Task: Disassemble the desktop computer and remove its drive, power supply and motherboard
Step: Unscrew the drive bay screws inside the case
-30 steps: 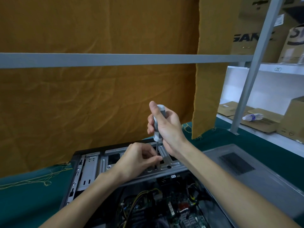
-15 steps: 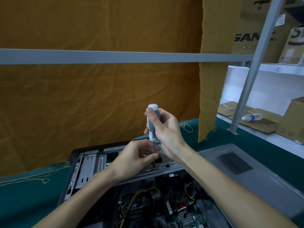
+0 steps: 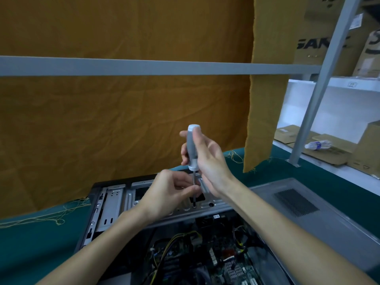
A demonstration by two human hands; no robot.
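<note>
Head view: one open computer case [image 3: 127,204] lies on the worktop [image 3: 30,243]. Your right hand [image 3: 207,161] grips one screwdriver [image 3: 192,148] upright; your left hand [image 3: 170,192] pinches its shaft at the handle's 6 o'clock.

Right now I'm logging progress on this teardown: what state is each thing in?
computer case: open, lying flat
side panel: off, beside the case
motherboard: in the case, cabled
screwdriver: upright, tip on drive bracket
right hand: gripping the handle
left hand: pinching the shaft
water bottle: lying down
</note>
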